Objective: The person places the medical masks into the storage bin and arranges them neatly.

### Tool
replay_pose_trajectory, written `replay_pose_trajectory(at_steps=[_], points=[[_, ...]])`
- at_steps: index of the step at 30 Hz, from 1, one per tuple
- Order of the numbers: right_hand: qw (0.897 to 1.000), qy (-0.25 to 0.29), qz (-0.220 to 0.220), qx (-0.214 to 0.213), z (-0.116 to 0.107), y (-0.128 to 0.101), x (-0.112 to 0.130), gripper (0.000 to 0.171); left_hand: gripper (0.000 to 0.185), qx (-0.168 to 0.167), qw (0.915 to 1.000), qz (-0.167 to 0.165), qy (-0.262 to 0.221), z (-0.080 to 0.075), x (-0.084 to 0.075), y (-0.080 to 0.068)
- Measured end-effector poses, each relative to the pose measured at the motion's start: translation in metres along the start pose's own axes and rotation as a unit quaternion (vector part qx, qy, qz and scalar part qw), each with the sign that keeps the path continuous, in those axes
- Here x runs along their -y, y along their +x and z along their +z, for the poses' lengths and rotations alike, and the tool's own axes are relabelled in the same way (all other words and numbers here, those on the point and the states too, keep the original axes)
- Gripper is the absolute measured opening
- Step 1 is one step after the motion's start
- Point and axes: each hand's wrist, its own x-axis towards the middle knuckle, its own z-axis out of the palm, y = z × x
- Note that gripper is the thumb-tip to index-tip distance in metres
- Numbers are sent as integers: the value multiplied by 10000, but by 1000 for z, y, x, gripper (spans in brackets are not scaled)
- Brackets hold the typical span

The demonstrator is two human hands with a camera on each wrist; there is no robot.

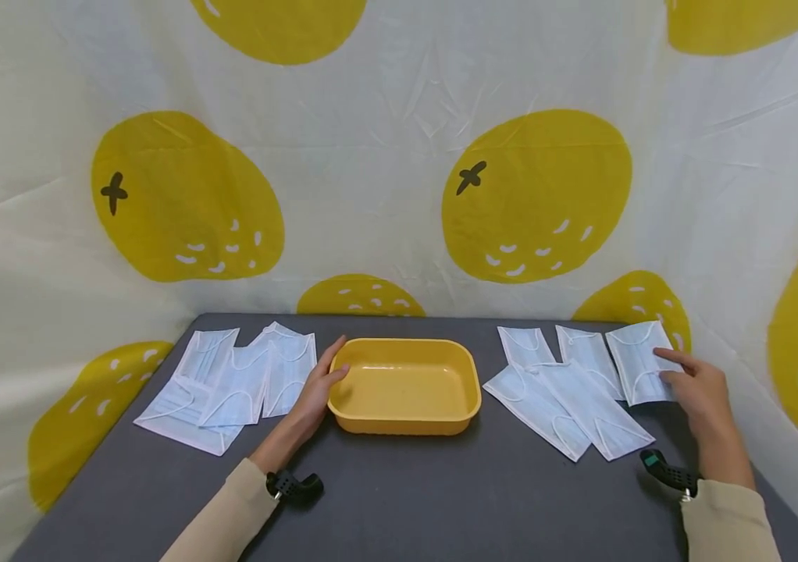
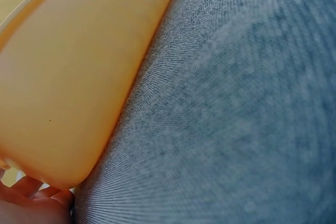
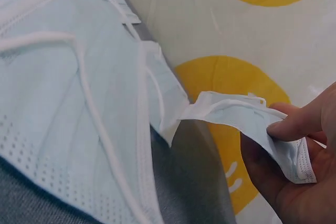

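Observation:
A yellow rectangular basin point(image 1: 404, 425) stands on the dark grey table, its inside bare. My left hand point(image 1: 318, 390) grips its left end, thumb over the rim; in the left wrist view the fingers point(image 2: 31, 195) lie against the basin's lower corner. At the far right, my right hand point(image 1: 704, 394) pinches a light blue face mask point(image 1: 641, 363) by its right edge. The right wrist view has this mask point(image 3: 247, 116) bent and raised between thumb and fingers. Close to its left, several more face masks point(image 1: 585, 406) lie overlapping on the table.
A second group of overlapping face masks point(image 1: 230, 382) lies left of the basin. Behind the table point(image 1: 441, 499) hangs a white cloth point(image 1: 371, 195) printed with yellow fruit, which also runs along both sides. Both wrists carry black camera mounts.

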Motion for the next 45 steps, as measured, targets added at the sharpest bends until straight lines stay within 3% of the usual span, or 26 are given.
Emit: replay_pose_trajectory(at_steps=[6, 16, 24, 27, 32, 34, 40, 43, 45], points=[[9993, 231, -174, -230, 2, -5, 16, 52, 61, 33, 10000, 11, -50, -1, 2, -2], [9986, 506, -145, 67, 3, -15, 46, 52, 61, 54, 9998, 120, -151, -2, 4, 1], [9946, 886, -486, 221, 10, -29, 69, 49, 62, 9, 9996, 205, -183, 0, 6, 3], [9898, 1226, -599, 403, 14, -33, 78, 47, 62, 17, 9996, 239, -150, 0, 6, 2], [9674, 2316, -708, 741, 19, -40, 94, 41, 60, -50, 9997, 251, -25, 0, 6, 1], [9660, 2323, -872, 720, 22, -43, 101, 40, 60, -97, 9997, 233, 13, 0, 6, 1], [9826, 1348, -1150, 562, 35, -51, 120, 46, 58, -111, 9997, 173, 133, -1, 7, 1], [9816, 1252, -1270, 683, 44, -53, 128, 46, 58, -70, 9997, 220, 126, -2, 7, 1], [9767, 1474, -1331, 817, 50, -53, 133, 46, 58, -73, 9996, 248, 126, -3, 7, 1]])
